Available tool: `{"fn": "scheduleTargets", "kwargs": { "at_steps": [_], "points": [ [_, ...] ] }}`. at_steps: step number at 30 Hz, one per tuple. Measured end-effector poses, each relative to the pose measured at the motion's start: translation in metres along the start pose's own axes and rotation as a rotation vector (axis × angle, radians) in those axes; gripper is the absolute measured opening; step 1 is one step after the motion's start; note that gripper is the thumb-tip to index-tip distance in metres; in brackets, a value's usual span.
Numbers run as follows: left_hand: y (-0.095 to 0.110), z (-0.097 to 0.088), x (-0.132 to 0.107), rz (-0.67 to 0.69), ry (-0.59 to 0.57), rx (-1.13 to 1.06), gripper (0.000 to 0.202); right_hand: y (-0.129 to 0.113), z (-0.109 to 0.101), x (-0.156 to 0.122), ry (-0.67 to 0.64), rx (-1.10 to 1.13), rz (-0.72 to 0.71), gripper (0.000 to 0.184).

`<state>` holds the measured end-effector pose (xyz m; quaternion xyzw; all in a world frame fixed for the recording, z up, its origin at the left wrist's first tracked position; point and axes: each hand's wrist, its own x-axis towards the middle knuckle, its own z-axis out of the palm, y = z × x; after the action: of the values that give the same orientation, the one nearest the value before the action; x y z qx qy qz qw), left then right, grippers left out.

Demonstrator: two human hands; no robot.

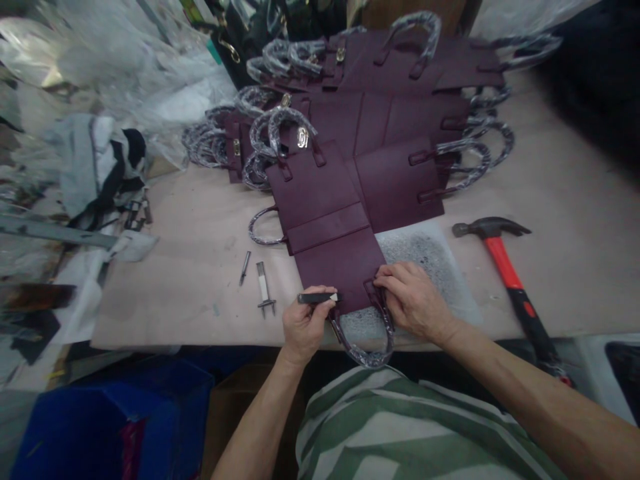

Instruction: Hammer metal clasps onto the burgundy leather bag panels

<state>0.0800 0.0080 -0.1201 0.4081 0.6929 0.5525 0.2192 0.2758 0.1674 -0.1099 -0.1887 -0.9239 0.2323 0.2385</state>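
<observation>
My left hand (306, 327) is closed on a short dark stick with a pale tip (315, 298), near the lower edge of a burgundy bag panel (340, 260). I cannot make out what kind of tool it is. At the opposite corner, the fingers of my right hand (417, 303) pinch the base tab of a plastic-wrapped handle (367, 357), which loops toward me. The panel's near end rests over a speckled pale board (425, 257). To its left lie a small metal punch (245, 268) and a pronged metal tool (264, 288).
A claw hammer (503, 260) with a red and black grip lies at right. Several burgundy bag pieces (400, 127) with wrapped handles overlap behind the panel. Clear plastic sheeting (165, 67) is heaped at back left, and a blue bin (115, 413) stands below the table edge.
</observation>
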Motion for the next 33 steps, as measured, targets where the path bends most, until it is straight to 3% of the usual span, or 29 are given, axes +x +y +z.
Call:
{"fn": "scheduleTargets", "kwargs": {
  "at_steps": [7, 19, 28, 33],
  "points": [
    [0.011, 0.006, 0.004, 0.17, 0.017, 0.149, 0.015, 0.0, 0.0, 0.0, 0.002, -0.01, -0.003, 0.026],
    [0.011, 0.011, 0.006, 0.37, -0.015, 0.188, 0.012, 0.0, 0.001, -0.001, -0.01, -0.005, 0.016, 0.027],
    [0.009, 0.016, 0.012, 0.458, -0.035, 0.272, 0.01, 0.0, 0.002, -0.002, -0.017, -0.045, 0.009, 0.026],
    [0.011, 0.019, 0.016, 0.437, -0.062, 0.333, 0.008, -0.002, 0.0, -0.001, -0.011, -0.062, -0.005, 0.025]
  ]
}}
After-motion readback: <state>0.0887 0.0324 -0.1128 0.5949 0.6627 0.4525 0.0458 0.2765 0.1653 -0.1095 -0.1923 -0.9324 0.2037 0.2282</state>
